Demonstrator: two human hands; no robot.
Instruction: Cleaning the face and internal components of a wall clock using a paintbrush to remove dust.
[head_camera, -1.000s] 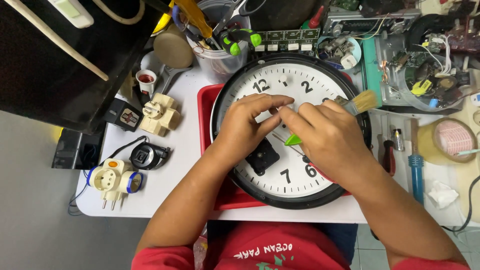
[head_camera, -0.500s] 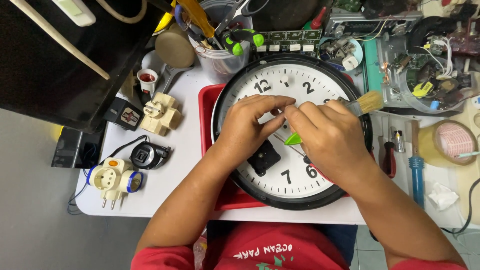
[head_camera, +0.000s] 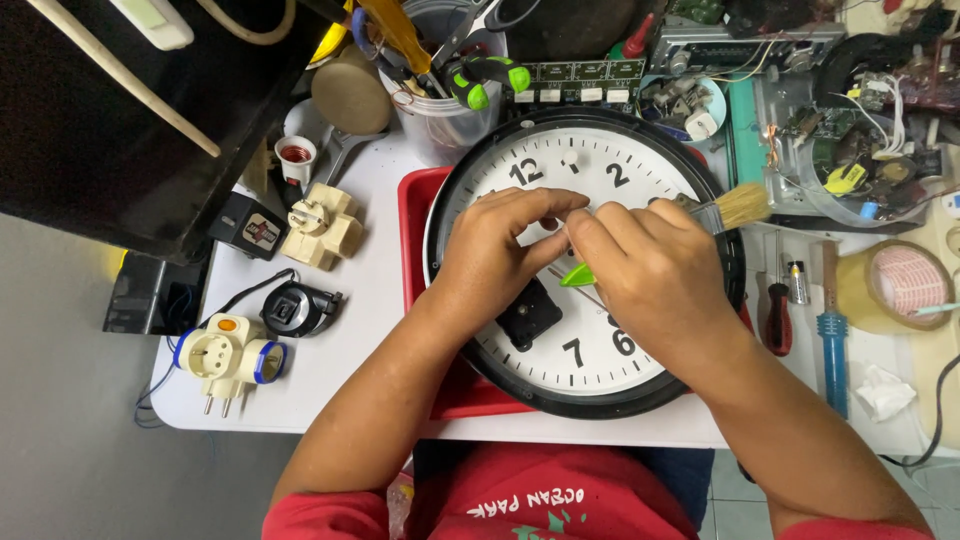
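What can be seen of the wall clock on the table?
The wall clock is round, with a white face, black numerals and a black rim. It lies flat, face up, on a red tray on the white table. A small black square part sits on its face. The left hand and right hand rest over its centre, hiding the hands of the clock; the right holds a brush with pale bristles and a green handle tip.

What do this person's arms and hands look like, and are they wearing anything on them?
Both forearms are bare, and the left hand and right hand wear no gloves, rings or watch that I can see. Short red sleeves show at the upper arms, part of a red shirt with light lettering.
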